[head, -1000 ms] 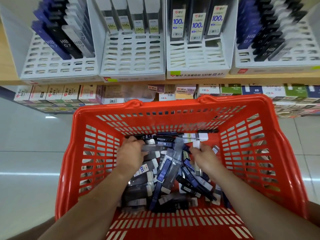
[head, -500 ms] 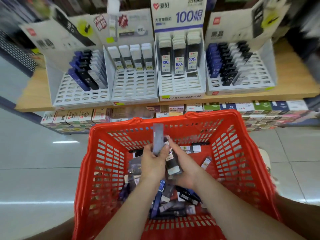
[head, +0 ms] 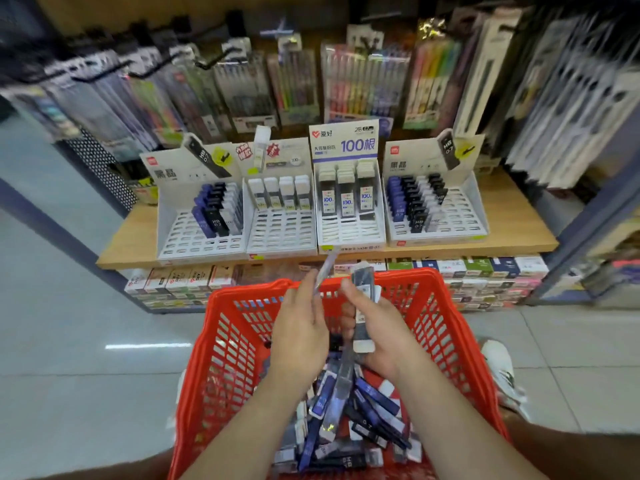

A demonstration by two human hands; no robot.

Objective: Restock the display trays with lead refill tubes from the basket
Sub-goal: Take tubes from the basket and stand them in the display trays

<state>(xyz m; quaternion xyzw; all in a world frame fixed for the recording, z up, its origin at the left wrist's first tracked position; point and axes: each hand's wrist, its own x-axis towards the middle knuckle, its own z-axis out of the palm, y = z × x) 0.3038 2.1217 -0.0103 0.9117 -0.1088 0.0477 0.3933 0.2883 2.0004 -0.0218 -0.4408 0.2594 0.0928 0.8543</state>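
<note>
Left hand pinches 1 clear tube; right hand grips dark tubes over basket.

Shop had pale glossy floor tiles, a wooden shelf, blurry pen packs hanging behind, small boxes stacked underneath.

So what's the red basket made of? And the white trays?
The red basket looks like glossy moulded plastic: stiff walls cut into a grid of slots. The white trays seem matte card or thin plastic; their flat slotted panels and printed backs leave it open.
</note>
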